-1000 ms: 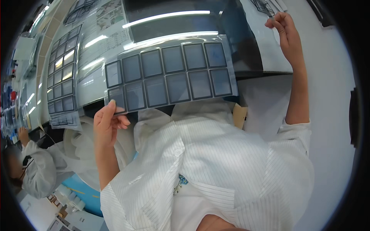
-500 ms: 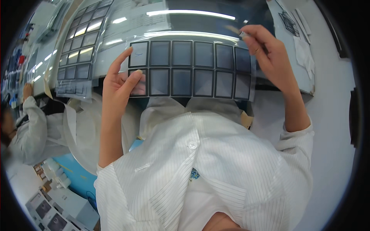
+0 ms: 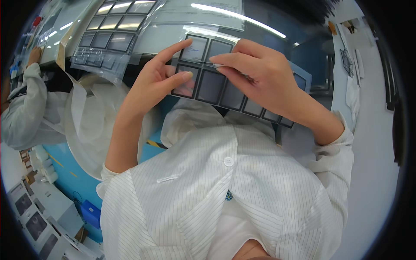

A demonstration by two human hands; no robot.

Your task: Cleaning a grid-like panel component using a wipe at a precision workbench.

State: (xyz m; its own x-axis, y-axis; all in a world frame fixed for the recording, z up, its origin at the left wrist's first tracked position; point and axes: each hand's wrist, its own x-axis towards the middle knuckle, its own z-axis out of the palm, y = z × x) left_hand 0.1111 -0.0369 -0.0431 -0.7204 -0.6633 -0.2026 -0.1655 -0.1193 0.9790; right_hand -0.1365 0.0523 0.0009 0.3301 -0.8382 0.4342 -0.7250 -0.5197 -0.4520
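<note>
A clear sheet of black-framed rectangular panels point(image 3: 211, 86), set in two rows, slants down to the right above my lap. My left hand point(image 3: 149, 84) grips its left end, thumb on the front and index finger stretched along the upper corner; other fingers show through a see-through panel. That corner panel point(image 3: 193, 48) bears a small blue pen mark. Over the second column, my right hand point(image 3: 266, 73) is closed in a pinch near the line between the rows. Something thin and pale shows at its fingertips, too small to name. This hand hides several panels.
Another sheet of framed panels point(image 3: 119, 21) lies on the glossy table at the left. A large white bin point(image 3: 93, 143) with a liner stands at my left, near another person's sleeve point(image 3: 30, 104). A blue box point(image 3: 91, 213) sits low at the left.
My right hand has come from beyond the sheet's upper right corner to its left part. The sheet now slants, its right end lower. The whole view has turned somewhat.
</note>
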